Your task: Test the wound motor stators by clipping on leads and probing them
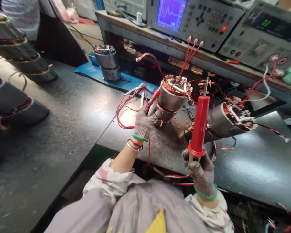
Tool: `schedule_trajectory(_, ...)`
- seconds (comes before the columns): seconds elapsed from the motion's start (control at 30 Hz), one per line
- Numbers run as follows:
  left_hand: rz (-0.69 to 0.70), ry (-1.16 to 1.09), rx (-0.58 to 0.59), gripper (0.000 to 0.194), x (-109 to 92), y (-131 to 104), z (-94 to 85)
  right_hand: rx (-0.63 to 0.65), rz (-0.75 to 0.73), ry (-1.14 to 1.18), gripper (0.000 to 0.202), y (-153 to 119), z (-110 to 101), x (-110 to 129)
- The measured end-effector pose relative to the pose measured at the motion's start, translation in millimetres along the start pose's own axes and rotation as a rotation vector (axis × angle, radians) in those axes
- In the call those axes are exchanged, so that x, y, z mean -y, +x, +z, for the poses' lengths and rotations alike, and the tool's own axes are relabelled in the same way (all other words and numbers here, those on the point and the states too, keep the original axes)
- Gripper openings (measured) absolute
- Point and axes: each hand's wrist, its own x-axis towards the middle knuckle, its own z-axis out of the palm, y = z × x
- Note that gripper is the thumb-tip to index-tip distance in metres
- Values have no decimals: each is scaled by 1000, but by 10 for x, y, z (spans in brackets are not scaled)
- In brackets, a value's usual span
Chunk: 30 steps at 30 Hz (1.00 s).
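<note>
Gripping a red probe and red lead, curled hands flank a stator holding windings.

the dark, worn table bears copper-wound metal cylinders, a blue mat and looped red wires; the shelf behind carries grey instruments.

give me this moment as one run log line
left hand: holding red clip, beside coil | right hand: holding red probe, pointing up | screen: lit
</note>
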Motion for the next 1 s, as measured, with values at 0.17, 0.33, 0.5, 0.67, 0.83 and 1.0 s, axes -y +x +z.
schedule_trajectory(0.17,-49,-155,6,22,-16,131,126,-36,-16,-34,37,-80,-62,-54)
schedule_trajectory(0.33,-69,-191,-36,18,-30,315,126,-38,-16,-88,40,-67,-200,-64)
schedule_trajectory(0.5,-34,-37,-91,19,-163,332,-232,71,-131,-375,54,-181,-460,-106)
schedule_trajectory(0.67,302,584,10,41,-481,-129,-906,122,-529,-779,73,-192,-662,-84)
schedule_trajectory(0.83,527,637,314,30,-750,-456,-1010,171,-716,-897,79,-25,-631,40)
schedule_trajectory(1.0,636,598,339,33,-770,-429,-955,165,-724,-909,74,2,-604,61)
